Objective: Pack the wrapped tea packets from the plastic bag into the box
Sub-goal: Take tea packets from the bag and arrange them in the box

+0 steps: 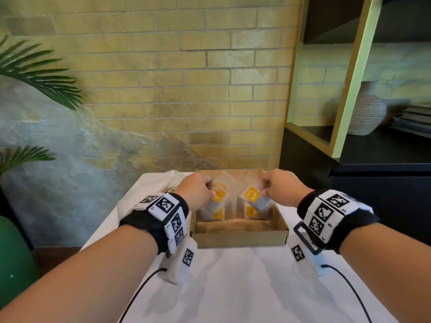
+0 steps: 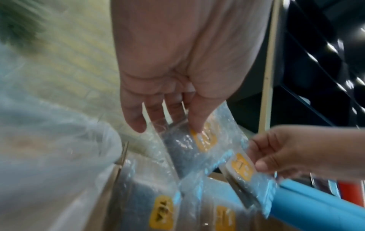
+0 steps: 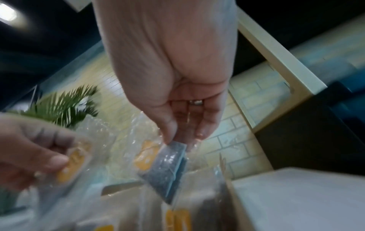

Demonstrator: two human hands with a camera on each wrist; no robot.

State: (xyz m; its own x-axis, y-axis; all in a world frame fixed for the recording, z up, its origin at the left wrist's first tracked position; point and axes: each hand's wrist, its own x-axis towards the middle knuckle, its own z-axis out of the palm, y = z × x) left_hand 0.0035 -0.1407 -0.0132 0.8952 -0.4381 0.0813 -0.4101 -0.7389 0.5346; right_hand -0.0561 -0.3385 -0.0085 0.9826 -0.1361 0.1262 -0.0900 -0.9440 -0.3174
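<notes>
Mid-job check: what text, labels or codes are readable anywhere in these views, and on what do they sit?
"TEA": yellow label on a clear-wrapped grey tea packet lying in the brown cardboard box, left wrist view.
Yellow label on the packet pinched by the left hand: print blurred.
Yellow label on the packet pinched by the right hand: unreadable.
Black-and-white square marker codes on the wristbands: patterns only; tiny characters beside them too small.

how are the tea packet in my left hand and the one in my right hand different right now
Side: the left-hand tea packet hangs over the box's left half, the right-hand tea packet over its right half.
Tilt: the two lean in opposite directions, their tops angled apart.
Grip: the left hand pinches its packet near the yellow label, the right hand at the top edge.
Shared: clear wrap, grey contents, yellow label, both above packets already lying inside.
</notes>
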